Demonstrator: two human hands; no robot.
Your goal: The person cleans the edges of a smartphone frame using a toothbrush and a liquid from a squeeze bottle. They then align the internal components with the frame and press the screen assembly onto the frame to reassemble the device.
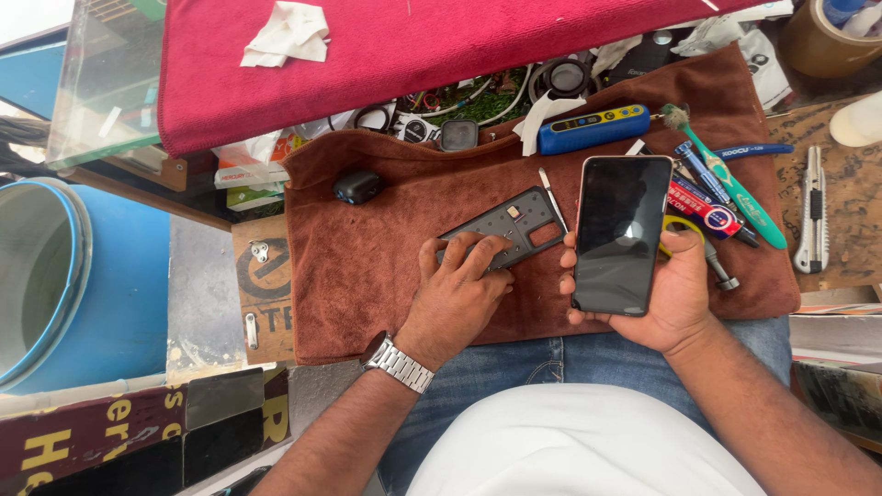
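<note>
- we are holding a dark smartphone [620,234] upright in our right hand [675,298], fingers wrapped round its edges, the blank screen facing us.
- we are pressing our left hand [455,298] down on a grey phone back frame [514,225], fingertips curled over its lower end; we cannot tell whether they are gripping it or only resting on it.
- the frame is lying flat on a brown towel [367,266] spread over the desk, just left of the phone and close to it.
- a thin metal tool [552,197] is lying beside the frame's upper right corner.
- a small black block [358,186] is sitting on the towel, well apart from our left hand.
- a blue handheld device [593,129], a green toothbrush [735,184] and a utility knife [812,220] are lying beyond and to the right of the phone.
- a red cloth [413,55] is covering the far side of the desk.
- a blue barrel [83,285] is standing at the left.
</note>
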